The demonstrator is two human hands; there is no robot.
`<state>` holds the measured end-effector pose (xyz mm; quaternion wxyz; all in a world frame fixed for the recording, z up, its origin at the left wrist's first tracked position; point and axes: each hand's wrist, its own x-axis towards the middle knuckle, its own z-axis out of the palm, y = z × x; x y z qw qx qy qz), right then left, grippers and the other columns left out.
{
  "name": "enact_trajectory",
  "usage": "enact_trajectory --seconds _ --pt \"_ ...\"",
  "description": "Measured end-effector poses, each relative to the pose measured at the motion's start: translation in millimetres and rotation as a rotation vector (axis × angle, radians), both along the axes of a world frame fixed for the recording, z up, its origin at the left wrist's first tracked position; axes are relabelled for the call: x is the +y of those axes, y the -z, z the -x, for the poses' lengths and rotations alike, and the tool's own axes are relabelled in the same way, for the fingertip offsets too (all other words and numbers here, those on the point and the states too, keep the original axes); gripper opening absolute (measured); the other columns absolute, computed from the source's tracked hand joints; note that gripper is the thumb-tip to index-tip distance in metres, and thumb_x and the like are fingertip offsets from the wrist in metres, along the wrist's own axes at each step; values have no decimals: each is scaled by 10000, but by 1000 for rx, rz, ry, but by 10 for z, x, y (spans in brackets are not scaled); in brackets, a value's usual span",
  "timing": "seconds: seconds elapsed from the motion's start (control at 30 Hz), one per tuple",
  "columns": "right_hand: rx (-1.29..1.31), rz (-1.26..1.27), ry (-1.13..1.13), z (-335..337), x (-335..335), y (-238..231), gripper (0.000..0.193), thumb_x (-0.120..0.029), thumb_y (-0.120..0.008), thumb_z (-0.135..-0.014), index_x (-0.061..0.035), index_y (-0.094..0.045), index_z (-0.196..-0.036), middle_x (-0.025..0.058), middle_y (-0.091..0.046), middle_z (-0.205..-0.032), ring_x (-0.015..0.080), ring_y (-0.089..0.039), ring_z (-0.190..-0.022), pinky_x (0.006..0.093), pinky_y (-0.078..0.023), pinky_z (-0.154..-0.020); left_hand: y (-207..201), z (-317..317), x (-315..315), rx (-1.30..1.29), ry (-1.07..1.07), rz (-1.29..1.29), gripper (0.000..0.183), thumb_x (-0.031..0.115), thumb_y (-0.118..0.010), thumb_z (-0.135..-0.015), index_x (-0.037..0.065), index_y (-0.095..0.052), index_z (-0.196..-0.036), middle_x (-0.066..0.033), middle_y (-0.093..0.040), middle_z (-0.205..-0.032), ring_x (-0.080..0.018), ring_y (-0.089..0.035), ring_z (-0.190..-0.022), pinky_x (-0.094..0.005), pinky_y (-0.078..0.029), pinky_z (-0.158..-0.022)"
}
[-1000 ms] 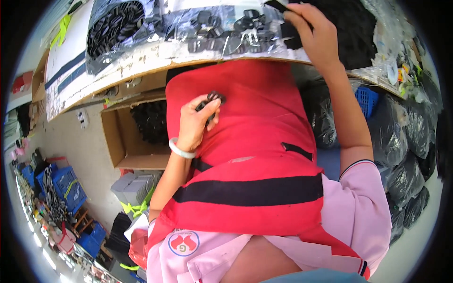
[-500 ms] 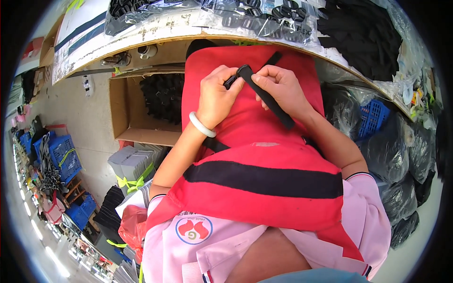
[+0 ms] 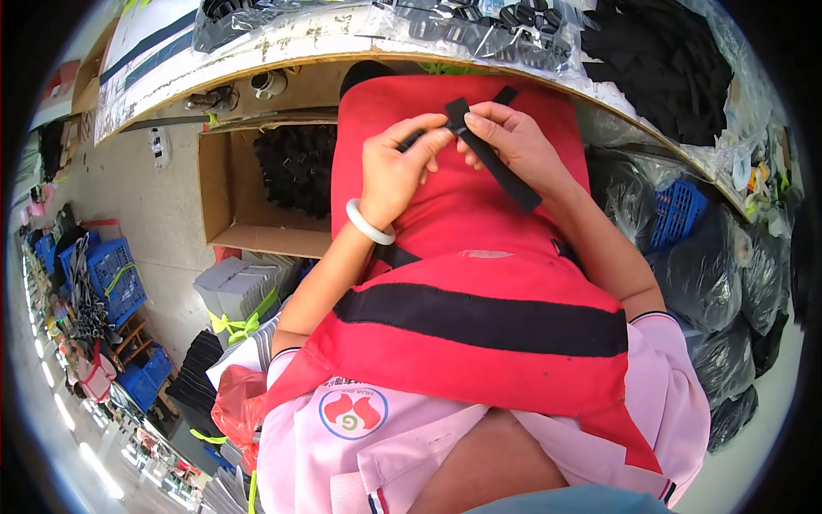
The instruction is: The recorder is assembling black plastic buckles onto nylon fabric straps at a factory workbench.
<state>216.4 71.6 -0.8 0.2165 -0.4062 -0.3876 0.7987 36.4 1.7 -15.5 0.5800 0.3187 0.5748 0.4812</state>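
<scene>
A black webbing strap point(image 3: 507, 178) is held over my red apron point(image 3: 479, 218). My left hand point(image 3: 396, 171) is closed in a pinch near the strap's crossing, with a dark piece, probably a plastic buckle point(image 3: 411, 140), partly hidden in its fingers. My right hand point(image 3: 524, 152) pinches the strap between thumb and fingers. One short strap end point(image 3: 458, 108) sticks up between the hands, and the longer tail slants down under the right hand. Another black strip end shows beyond the right fingers. How strap and buckle join is hidden by the fingertips.
Ahead, a curved worktable edge point(image 3: 368, 48) carries clear bags of black buckles point(image 3: 522, 17) and a heap of black straps point(image 3: 659, 68). A cardboard box point(image 3: 218, 193) with black pieces stands at left. Dark plastic bags point(image 3: 702, 265) and a blue basket point(image 3: 678, 212) sit at right.
A short strap end now stands up between my hands, where a folded loop was before. My right hand has shifted slightly up along the strap; the left fingers now cover more of the buckle.
</scene>
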Motion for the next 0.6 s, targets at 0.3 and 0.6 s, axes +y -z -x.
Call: enact_trajectory --seconds 0.3,0.6 --pt "-47 -824 197 65 -172 -249 81 -74 -663 -897 -7 -639 -934 -2 -582 -839 62 -516 -701 212 -425 -632 -99 -14 53 -413 -116 58 192 82 -664 -892 -69 -659 -1010 -102 -675 -792 -141 -607 -518 -216 -414 -387" --pt "-401 -365 -184 -32 -78 -272 209 -208 -667 -898 -39 -647 -775 -62 -513 -626 20 -454 -601 197 -352 -530 -123 -23 -13 -54 -79 -119 163 65 -665 -894 -41 -674 -1018 -68 -659 -791 -88 -597 -561 -196 -418 -431"
